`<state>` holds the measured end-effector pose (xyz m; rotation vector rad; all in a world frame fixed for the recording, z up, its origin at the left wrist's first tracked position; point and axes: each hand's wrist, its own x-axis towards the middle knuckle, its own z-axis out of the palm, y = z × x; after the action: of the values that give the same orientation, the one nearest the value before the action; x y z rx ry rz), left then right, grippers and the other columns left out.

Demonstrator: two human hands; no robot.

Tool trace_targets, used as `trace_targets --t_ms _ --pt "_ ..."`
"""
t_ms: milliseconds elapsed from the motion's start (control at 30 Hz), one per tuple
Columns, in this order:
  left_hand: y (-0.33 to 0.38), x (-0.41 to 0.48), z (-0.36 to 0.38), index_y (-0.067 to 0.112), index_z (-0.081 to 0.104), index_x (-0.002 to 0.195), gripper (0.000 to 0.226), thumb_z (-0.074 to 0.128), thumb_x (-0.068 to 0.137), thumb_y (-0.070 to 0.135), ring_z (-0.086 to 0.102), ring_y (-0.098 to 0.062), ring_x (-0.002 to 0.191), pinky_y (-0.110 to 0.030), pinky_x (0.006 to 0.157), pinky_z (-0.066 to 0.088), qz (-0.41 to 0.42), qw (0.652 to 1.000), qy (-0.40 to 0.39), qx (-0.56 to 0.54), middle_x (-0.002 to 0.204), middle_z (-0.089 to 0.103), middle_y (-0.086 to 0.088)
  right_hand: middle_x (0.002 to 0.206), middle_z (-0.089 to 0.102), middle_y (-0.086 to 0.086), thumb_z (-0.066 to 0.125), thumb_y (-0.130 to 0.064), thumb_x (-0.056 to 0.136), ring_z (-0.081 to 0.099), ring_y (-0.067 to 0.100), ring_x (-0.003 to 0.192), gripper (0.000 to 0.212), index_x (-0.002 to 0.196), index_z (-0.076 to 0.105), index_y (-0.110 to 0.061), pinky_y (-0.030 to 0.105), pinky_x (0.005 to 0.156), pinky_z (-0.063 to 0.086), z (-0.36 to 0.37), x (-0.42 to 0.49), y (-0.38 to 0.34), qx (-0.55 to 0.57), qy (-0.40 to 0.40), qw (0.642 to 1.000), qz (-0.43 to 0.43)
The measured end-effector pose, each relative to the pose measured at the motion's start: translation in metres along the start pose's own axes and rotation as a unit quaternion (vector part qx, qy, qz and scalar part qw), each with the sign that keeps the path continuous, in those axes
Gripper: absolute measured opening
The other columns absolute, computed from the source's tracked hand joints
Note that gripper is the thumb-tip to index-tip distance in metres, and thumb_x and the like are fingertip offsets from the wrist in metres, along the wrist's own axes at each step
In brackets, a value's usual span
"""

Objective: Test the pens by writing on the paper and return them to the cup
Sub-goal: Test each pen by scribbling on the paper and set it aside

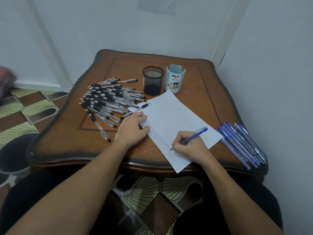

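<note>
Right hand [188, 147] is gripping a blue pen [197, 133], fingers curled round the barrel, tip touching the paper [174, 114] near its lower left edge. The capped end is pointing up and to the right. Left hand [131, 129] is lying flat with fingers straight, pressing down the paper's left edge and holding nothing.

The paper is a white sheet sitting at an angle on the surface [199, 85], its near corner hanging over the front edge. Rows of small blue marks are running along its left margin, between the two hands.

A pile of clear pens with black rubber grips [106, 100] is lying fanned out just left of the left hand. One more black-grip pen [143, 106] is resting across the paper's far left corner. A bundle of blue pens [242, 143] is lying at the surface's right edge, near the right hand but not touching it.

A black wire-mesh cup [153, 80], round, is standing upright beyond the paper. A light blue desk organizer cup [174, 80] with a printed label is standing just beside it, touching the paper's far corner. The surface is dark glossy wood with a wavy carved rim. The floor [25, 107] is showing a green-and-brown fan pattern.
</note>
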<state>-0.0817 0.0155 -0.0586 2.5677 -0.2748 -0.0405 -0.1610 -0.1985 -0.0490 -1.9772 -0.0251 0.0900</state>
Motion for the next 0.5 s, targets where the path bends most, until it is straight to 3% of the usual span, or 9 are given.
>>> trace_targets --t_ms 133,267,367,500 --pt "0.0002 0.0004 -0.0001 0.026 0.048 0.143 0.051 0.054 0.094 0.04 0.026 -0.013 0.144 -0.038 0.118 0.02 -0.003 1.0 0.0 -0.002 0.154 0.036 0.007 0.069 0.07 0.004 0.065 -0.015 0.069 0.055 0.007 0.066 0.012 0.068 0.066 -0.003 0.022 0.059 0.04 0.0003 -0.0002 0.0008 0.007 0.0 1.0 -0.005" --pt "-0.0001 -0.0004 0.0001 0.025 0.048 0.143 0.052 0.055 0.094 0.039 0.026 -0.013 0.144 -0.037 0.117 0.02 -0.001 1.0 0.0 -0.006 0.154 0.037 0.007 0.063 0.067 -0.004 0.066 0.006 0.079 0.056 0.004 0.064 0.013 0.067 0.065 0.0 0.018 0.058 0.039 -0.0023 -0.0013 0.0029 0.029 0.025 0.999 -0.009" --pt "0.0009 -0.0009 -0.0013 0.023 0.048 0.143 0.052 0.055 0.094 0.038 0.026 -0.013 0.144 -0.037 0.117 0.019 0.001 1.0 0.001 -0.007 0.154 0.037 0.006 0.068 0.068 0.008 0.066 0.007 0.079 0.057 0.011 0.069 0.014 0.067 0.065 -0.001 0.022 0.061 0.041 -0.0024 -0.0014 0.0028 0.025 0.026 0.999 -0.011" --pt "0.0026 -0.002 -0.003 0.023 0.047 0.143 0.051 0.055 0.095 0.037 0.026 -0.014 0.144 -0.038 0.118 0.02 0.002 1.0 0.0 -0.006 0.154 0.036 0.005 0.07 0.068 0.012 0.065 0.007 0.078 0.054 0.007 0.065 0.016 0.065 0.064 -0.002 0.017 0.057 0.039 -0.0002 -0.0014 0.0012 0.015 0.024 1.0 -0.008"
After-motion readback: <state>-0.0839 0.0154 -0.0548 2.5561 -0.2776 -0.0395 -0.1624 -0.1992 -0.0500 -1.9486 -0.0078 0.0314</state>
